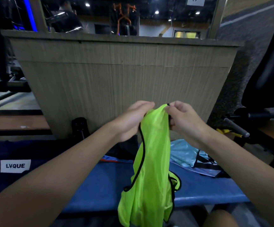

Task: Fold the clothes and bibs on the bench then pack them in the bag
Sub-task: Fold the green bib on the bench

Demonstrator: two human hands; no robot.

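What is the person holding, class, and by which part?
A neon-green mesh bib, held at its top end: the left hand grips one side, and the right hand pinches the black-trimmed edge. The rest hangs down.

neon-green bib (151, 169) (black-trimmed), hanging above bench (100, 181)

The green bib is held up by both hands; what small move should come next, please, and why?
Probably draw the left hand and right hand apart: they pinch the bib near its top, close together, so it hangs bunched, not flat, over the bench.
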